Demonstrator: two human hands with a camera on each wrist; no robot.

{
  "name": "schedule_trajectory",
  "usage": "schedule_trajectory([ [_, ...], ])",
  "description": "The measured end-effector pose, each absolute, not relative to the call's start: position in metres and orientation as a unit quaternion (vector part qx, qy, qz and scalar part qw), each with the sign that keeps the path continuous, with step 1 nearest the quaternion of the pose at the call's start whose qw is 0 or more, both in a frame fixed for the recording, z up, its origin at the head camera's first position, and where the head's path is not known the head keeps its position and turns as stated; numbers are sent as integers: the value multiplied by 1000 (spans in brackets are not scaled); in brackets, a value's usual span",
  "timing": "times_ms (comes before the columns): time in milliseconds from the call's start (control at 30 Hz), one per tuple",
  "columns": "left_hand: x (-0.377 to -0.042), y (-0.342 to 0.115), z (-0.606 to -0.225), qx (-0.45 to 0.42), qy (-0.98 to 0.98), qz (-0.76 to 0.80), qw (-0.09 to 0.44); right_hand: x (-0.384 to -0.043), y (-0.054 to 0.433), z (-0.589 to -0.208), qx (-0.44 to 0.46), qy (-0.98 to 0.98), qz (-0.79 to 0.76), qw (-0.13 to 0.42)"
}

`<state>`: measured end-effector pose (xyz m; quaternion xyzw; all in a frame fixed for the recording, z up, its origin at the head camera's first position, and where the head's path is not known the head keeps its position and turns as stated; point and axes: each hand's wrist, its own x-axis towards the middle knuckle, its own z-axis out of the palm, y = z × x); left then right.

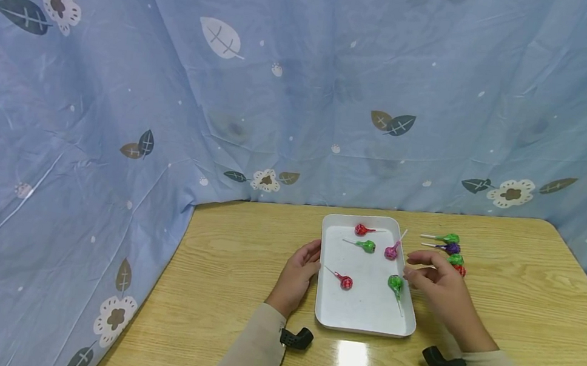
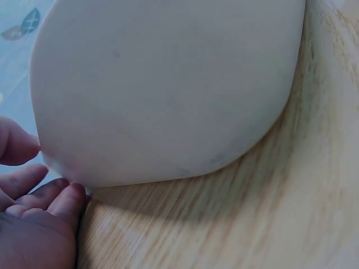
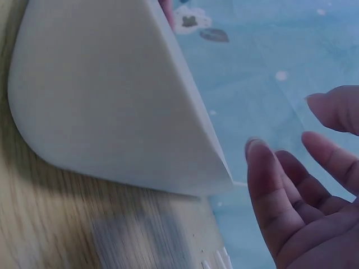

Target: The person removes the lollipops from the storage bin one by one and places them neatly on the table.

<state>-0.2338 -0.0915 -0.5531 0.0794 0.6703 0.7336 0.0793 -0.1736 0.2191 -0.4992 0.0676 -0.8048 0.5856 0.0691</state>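
A white tray (image 1: pixel 354 315) lies on the wooden table with several lollipops in it. They are a red lollipop (image 1: pixel 361 230) and a green lollipop (image 1: pixel 369 246) at the far end, a pink lollipop (image 1: pixel 391 253) by the right wall, a red lollipop (image 1: pixel 346 283) at left, and a green lollipop (image 1: pixel 395 282) at right. My left hand (image 1: pixel 296 278) rests against the tray's left side, fingertips touching its wall (image 2: pixel 168 101). Beside the right rim hovers my right hand (image 1: pixel 442 290), fingers loosely bent and apart, nothing between them in the right wrist view.
Right of the tray lie a green lollipop (image 1: pixel 451 238) and a purple lollipop (image 1: pixel 453 248). Just beyond my right hand, another green lollipop (image 1: pixel 456 260) and a red lollipop (image 1: pixel 460 269) are partly hidden. A blue patterned curtain (image 1: pixel 301 117) hangs behind the table (image 1: pixel 242 244).
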Motion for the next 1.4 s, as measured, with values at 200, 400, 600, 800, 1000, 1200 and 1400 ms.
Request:
schedule_trajectory([
  [200, -234, -92, -553, 84, 671, 732, 77, -173, 211, -495, 70, -840, 536, 35],
  [400, -233, -92, -554, 84, 669, 734, 77, -171, 203, -492, 77, -868, 488, 39],
  [600, -234, -93, -553, 79, 666, 737, 83, -167, 193, -488, 75, -880, 469, 21],
  [800, -234, -93, -554, 83, 663, 740, 81, -161, 178, -489, 83, -892, 444, 18],
  [1000, -234, -92, -554, 79, 662, 741, 81, -156, 162, -493, 81, -901, 425, 37],
  [1200, -235, -91, -553, 78, 664, 739, 84, -153, 154, -493, 63, -900, 428, 46],
  [1400, -235, -92, -552, 73, 665, 739, 85, -151, 148, -497, 74, -900, 424, 71],
])
